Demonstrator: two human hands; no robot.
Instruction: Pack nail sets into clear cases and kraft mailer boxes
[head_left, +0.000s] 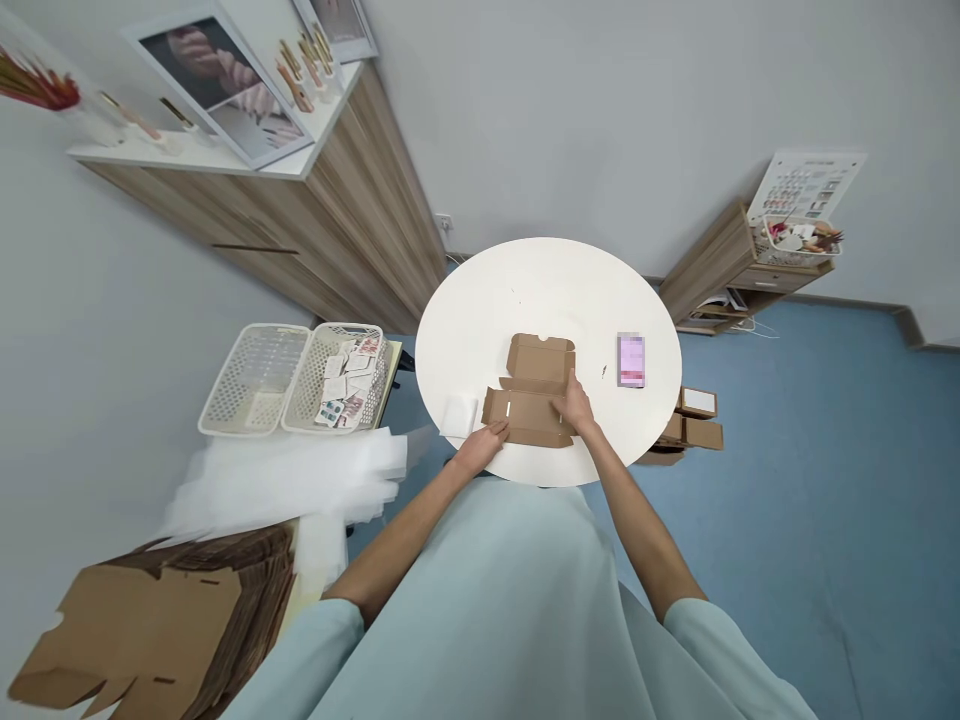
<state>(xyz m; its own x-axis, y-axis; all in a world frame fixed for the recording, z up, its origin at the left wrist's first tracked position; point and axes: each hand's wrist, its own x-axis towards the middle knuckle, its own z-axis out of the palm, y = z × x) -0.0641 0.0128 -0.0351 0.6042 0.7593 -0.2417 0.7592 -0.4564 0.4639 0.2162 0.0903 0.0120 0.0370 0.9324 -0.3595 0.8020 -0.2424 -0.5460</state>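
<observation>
A flat, partly folded cardboard mailer box point(536, 408) lies on the round white table point(540, 270), its lid panel spread toward the far side. My left hand point(482, 448) has its fingers closed on the near left corner, by the side flap. At the right side, my right hand point(576, 406) grips the edge, with one finger pointing up along the flap and others reaching over the base panel. Just left of the box, beside my left hand, is a small stack of white padding sheets point(459, 416).
A phone point(631, 360) lies on the table's right part. To the left stand white baskets point(255, 375) holding printed packets, white foam sheets point(300, 475) and stacked box blanks point(142, 630). Small cardboard boxes point(701, 432) sit right of the table. Wooden cabinets point(375, 200) stand behind.
</observation>
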